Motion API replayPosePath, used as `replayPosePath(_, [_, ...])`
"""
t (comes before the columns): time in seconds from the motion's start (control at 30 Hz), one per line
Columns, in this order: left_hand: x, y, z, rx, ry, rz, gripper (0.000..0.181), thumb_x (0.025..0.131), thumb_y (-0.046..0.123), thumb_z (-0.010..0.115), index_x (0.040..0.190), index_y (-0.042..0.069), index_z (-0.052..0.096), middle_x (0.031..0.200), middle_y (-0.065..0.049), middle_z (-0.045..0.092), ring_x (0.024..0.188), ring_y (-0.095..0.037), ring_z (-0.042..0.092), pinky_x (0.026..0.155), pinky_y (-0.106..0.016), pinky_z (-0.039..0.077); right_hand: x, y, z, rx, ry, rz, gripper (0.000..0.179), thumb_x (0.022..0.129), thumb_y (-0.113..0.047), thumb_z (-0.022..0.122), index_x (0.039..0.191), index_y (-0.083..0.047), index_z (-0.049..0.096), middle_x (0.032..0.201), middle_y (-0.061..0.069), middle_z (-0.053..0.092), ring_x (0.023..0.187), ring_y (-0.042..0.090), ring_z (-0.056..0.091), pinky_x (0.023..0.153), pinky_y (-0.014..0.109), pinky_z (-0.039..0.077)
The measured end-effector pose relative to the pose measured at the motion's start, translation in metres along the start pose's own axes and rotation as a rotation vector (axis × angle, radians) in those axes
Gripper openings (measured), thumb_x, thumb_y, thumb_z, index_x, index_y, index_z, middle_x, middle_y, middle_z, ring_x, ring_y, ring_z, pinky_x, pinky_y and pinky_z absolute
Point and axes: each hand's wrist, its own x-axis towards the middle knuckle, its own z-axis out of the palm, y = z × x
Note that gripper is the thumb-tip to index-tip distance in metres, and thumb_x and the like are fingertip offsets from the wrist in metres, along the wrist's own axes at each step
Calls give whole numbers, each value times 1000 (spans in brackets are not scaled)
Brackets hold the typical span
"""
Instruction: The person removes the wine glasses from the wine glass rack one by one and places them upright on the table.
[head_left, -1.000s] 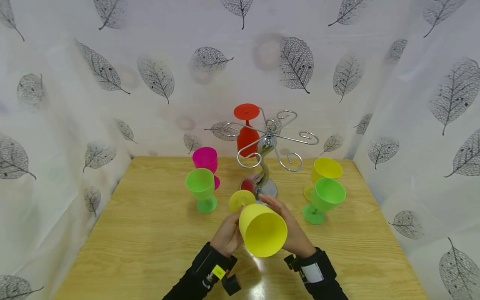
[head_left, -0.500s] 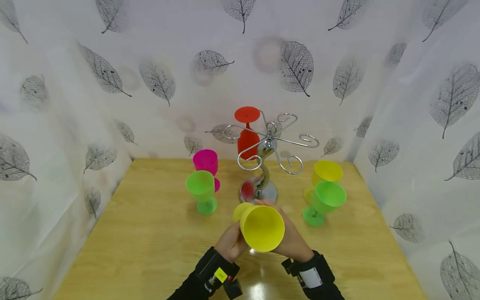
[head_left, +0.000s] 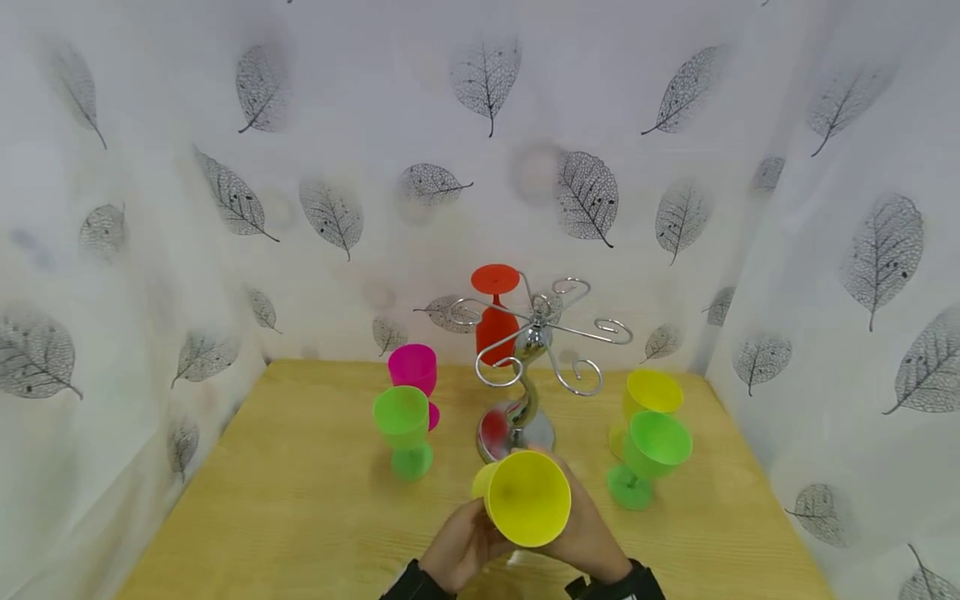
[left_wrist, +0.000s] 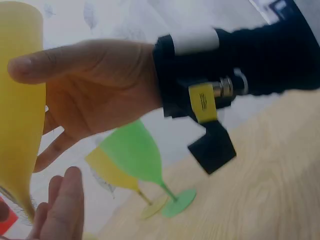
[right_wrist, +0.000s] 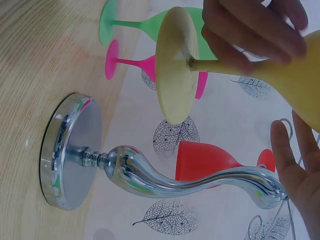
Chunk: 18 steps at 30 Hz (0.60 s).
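A yellow goblet (head_left: 528, 500) is held above the table in front of me, its mouth tilted toward the head camera. My left hand (head_left: 459, 543) grips its bowl from the left, thumb along the side. On the right, my right hand (head_left: 588, 529) is close against the goblet with fingers extended; the bowl partly hides them in the head view. In the right wrist view the goblet's round foot (right_wrist: 175, 65) and stem show. Beyond both hands stands a chrome goblet rack (head_left: 536, 337) with curled wire arms. From one back arm hangs a red goblet (head_left: 497, 333), upside down.
Left of the rack, a green goblet (head_left: 402, 417) and a magenta goblet (head_left: 412, 368) stand upright. Another green goblet (head_left: 656, 446) and a second yellow goblet (head_left: 652, 392) stand on the right. Behind the wooden table (head_left: 300, 500) hangs a leaf-patterned curtain (head_left: 420, 100).
The goblet has turned, so its foot is now mostly hidden behind the bowl and its mouth faces the head camera more directly. The head view has tilted up, shifting the scene downward.
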Motion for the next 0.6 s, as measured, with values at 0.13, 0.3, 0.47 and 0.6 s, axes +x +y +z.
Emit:
replayPosePath(0.13, [-9,-1,-5,120,19,-3,44,101,35,35,129,3,47,93,0,66,82,-10,65,83,-30,57,-6,4,5,4,22,-12,95,69,3,79,145,-4,24,141,-7,45,124,2,45,102,19,38])
replayPosePath(0.3, [-15,4,-3,344,127,138,28,101,28,34,98,4,48,77,4,50,70,-9,53,67,-25,53,-11,7,6,-20,46,22,96,66,2,81,145,-5,26,137,-7,48,119,3,49,100,20,41])
replayPosePath(0.47, [-16,9,0,549,230,472,23,100,16,40,108,-5,46,94,-4,50,84,-5,49,76,-22,50,-12,4,5,20,65,177,95,69,-3,81,146,-10,26,137,-7,48,118,3,50,100,18,40])
replayPosePath(0.6, [-15,17,1,647,150,681,31,98,10,42,127,1,45,122,-19,49,105,-4,49,91,-25,46,-7,3,2,-3,74,269,94,70,-8,81,146,-15,27,139,-2,47,118,2,50,101,18,39])
